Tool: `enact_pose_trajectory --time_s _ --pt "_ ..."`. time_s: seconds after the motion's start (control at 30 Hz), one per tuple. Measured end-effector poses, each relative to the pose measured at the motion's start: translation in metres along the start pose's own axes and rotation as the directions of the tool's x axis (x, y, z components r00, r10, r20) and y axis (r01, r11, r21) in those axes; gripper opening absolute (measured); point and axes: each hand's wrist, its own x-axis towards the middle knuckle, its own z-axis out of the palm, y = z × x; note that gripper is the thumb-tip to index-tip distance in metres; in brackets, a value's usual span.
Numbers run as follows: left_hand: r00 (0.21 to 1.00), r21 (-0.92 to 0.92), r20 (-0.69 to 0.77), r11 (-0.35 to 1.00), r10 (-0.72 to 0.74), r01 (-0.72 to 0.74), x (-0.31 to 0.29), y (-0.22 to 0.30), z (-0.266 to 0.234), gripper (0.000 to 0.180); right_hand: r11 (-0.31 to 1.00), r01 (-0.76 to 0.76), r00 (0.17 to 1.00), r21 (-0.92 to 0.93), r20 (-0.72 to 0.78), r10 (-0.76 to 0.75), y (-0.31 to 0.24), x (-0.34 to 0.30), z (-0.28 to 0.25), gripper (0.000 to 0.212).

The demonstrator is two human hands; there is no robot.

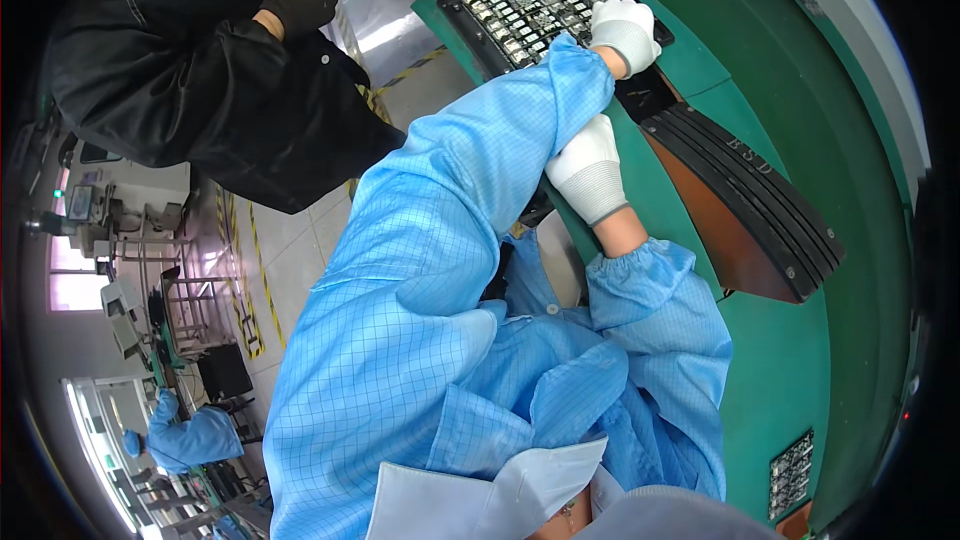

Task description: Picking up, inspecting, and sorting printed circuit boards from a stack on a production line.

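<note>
My left hand (625, 32), in a white knit glove, lies over the near right part of a black tray (487, 50). Its fingers are curled, and whatever they hold is hidden beneath them. Small green and silver circuit boards (540, 2) fill the tray in rows. My right hand (588, 168), also gloved in white, is tucked beneath my left forearm at the edge of the green table mat (765, 360). The blue sleeve covers its fingers, so their grip does not show. A flat dark piece (645, 95) lies just below my left wrist.
To the right of my hands stands a black ridged rack (745, 190) with brown sides. A populated board panel (790, 475) lies at lower right. Close on the left is a person in black (190, 70) wearing a dark glove; another in blue (195, 437) sits farther off.
</note>
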Motion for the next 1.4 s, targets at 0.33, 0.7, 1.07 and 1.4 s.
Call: enact_pose_trajectory --time_s 0.33,0.7,1.07,1.4 --pt "0.988 -0.008 -0.034 0.988 0.154 -0.154 -0.018 -0.004 -0.011 0.047 0.999 -0.04 0.999 -0.014 -0.014 0.039 0.003 -0.005 0.0 0.014" --pt "0.934 -0.389 -0.358 0.911 -0.013 -0.137 -0.138 -0.116 -0.065 0.028 0.998 -0.045 0.998 -0.051 0.04 0.047 -0.009 -0.001 -0.008 0.021" --pt "0.958 -0.355 -0.287 0.929 0.001 -0.107 -0.153 -0.114 -0.032 0.029 0.997 -0.049 0.998 -0.053 0.042 0.051 -0.012 -0.002 -0.006 0.02" --pt "0.935 -0.406 -0.353 0.895 0.035 -0.186 -0.152 -0.045 -0.032 0.025 0.962 -0.263 0.952 -0.073 0.145 0.271 -0.016 0.01 -0.009 0.018"
